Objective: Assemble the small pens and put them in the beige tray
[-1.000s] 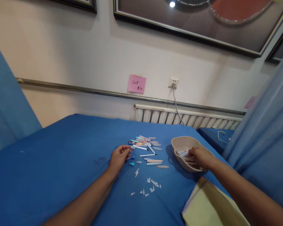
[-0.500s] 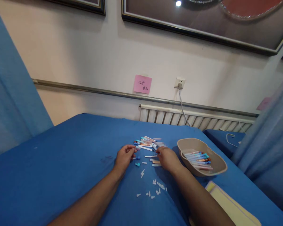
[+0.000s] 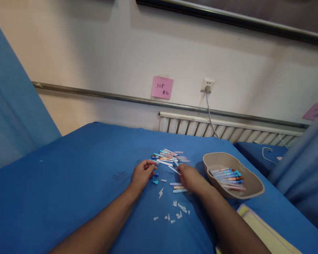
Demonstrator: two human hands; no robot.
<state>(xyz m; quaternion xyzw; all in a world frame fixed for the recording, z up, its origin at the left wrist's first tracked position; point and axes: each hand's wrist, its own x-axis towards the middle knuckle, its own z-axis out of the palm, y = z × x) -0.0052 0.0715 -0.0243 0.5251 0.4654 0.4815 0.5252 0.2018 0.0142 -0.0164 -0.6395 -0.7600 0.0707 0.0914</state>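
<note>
A heap of small coloured pens and pen parts [image 3: 169,157] lies on the blue cloth [image 3: 76,176]. My left hand [image 3: 142,173] rests beside the heap's left end with its fingers curled over a small piece that I cannot make out. My right hand [image 3: 189,177] pinches a thin white stick [image 3: 174,170] that points up and left toward the heap. Just in front of my hands lie a small blue cap [image 3: 155,182], two pale pen barrels [image 3: 178,187] and scattered white bits [image 3: 176,210]. A beige tray [image 3: 250,178] to the right holds several finished pens [image 3: 228,174].
A yellow cloth or folder [image 3: 265,233] lies at the near right edge. Behind the blue surface run a radiator [image 3: 228,130] and a wall rail, with a pink note [image 3: 162,87] and a socket with a cable [image 3: 207,85]. Blue curtains hang at both sides.
My right hand left the tray, crossed left to the loose parts and picked up a thin white stick. The left hand stayed by the heap. The camera tipped slightly downward.
</note>
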